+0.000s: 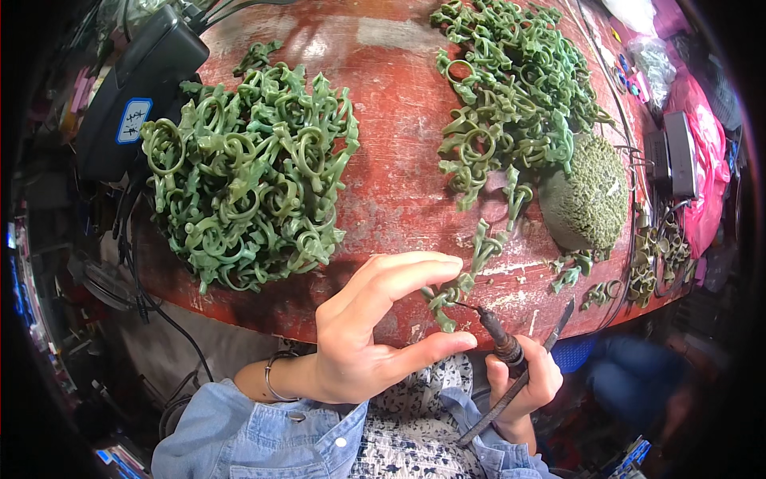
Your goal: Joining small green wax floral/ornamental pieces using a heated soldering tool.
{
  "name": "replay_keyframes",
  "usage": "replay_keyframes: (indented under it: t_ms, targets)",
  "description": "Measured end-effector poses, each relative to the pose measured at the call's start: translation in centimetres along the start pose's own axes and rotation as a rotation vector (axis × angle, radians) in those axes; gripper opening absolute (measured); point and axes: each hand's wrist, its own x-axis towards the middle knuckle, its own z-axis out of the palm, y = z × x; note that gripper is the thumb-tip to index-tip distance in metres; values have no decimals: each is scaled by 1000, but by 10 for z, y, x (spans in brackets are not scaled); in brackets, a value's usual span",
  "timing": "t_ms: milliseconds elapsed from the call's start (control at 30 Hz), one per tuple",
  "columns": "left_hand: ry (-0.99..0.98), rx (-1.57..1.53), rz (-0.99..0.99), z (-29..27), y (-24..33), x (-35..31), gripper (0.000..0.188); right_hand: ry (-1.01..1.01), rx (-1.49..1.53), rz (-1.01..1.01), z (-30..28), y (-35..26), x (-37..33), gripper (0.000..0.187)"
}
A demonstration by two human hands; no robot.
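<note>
Left fingers point(391, 278) curve apart near glossy green loops point(441, 300); right fingers point(541, 374) grip slender tools point(494, 326).

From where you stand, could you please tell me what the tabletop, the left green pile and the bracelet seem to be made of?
Tabletop: probably painted wood; worn red coating with pale scuffs. Left green pile: perhaps wax or plastic; its smooth surfaces carry glossy highlights. Bracelet: likely polished metal, given its silvery shine.

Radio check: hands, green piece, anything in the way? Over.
Left hand open at green piece, contact unclear. Right hand holds dark pointed tool, slim grey tool. Nothing seen between point and piece.
</note>
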Motion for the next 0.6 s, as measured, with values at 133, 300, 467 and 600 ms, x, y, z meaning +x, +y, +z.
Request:
replay_keyframes:
  t_ms: [133, 300, 467, 600]
  targets:
    - [9, 21, 0, 0, 0, 0, 48, -16, -70, 1, -1, 0, -2, 34]
    - [10, 26, -7, 1, 0, -1, 48, -35, -82, 13, -2, -1, -2, 35]
    - [14, 23, -10, 2, 0, -1, 48, -36, -90, 13, -1, -1, -2, 36]
    - [2, 33, -5, 1, -1, -1, 48, -40, -111, 22, 0, -1, -2, 36]
